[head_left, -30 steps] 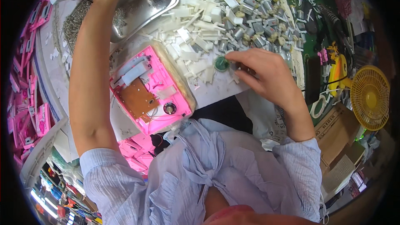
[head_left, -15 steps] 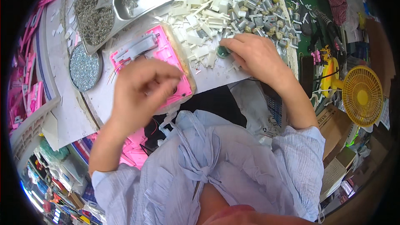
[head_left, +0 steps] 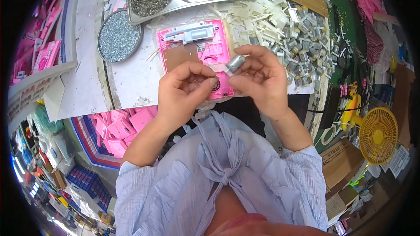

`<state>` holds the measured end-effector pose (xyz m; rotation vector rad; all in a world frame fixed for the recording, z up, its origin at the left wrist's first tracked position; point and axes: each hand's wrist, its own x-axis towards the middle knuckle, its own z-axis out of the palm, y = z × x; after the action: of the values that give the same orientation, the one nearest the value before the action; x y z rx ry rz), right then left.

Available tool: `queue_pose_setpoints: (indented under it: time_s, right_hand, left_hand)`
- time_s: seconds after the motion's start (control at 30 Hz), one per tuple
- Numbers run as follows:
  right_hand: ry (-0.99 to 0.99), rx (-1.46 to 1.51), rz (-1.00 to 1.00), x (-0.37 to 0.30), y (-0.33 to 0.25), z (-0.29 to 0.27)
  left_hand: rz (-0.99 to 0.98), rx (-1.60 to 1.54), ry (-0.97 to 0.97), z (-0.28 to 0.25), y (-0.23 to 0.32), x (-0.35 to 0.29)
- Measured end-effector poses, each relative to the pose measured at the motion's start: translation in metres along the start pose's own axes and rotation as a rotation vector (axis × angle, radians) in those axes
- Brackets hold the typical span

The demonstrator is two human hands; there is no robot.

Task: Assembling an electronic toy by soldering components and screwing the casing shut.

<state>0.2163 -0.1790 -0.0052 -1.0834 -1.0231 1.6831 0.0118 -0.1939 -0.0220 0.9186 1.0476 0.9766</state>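
My right hand holds a small silver motor between thumb and fingers, above the right edge of the pink plastic housing. A whitish piece sits at the motor's lower end. Close beside it, my left hand is closed in a pinch over the housing's lower part. A small dark round shape shows at its fingertips; whether it is held or belongs to the housing I cannot tell. In the housing lie a grey plastic part, a brown board and thin coloured wires.
Right of the housing spreads a heap of white plastic parts and silver motors. Behind stands a metal tray of small metal parts; at left, a round dish of screws. A yellow fan stands right, a crate of pink parts below left.
My right hand has come from the heap to the housing, now with a motor in it. My left hand has moved to meet it. The whole view has shifted and turned.
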Motion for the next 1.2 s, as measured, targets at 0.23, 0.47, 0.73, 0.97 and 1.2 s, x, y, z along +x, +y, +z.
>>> queue_pose_setpoints:
  time_s: [0.23, 0.47, 0.73, 0.97, 1.2]
  right_hand:
    - [0.056, -0.051, -0.081, 0.009, 0.006, 0.008]
    - [0.063, -0.069, -0.191, 0.011, 0.007, 0.004]
    - [0.022, -0.015, -0.212, 0.016, 0.004, 0.002]
    - [0.045, 0.026, -0.261, 0.025, -0.002, -0.001]
    - [0.327, -1.048, -0.534, 0.143, -0.068, -0.1]
  left_hand:
    - [0.455, 0.376, 0.07, 0.007, -0.001, 0.008]
    - [0.106, 0.011, 0.045, 0.011, 0.005, 0.008]
    - [-0.115, -0.168, -0.051, 0.008, 0.006, 0.02]
    - [-0.149, -0.222, -0.11, 0.003, 0.002, 0.028]
    - [-0.105, -0.209, -0.085, -0.005, 0.014, 0.026]
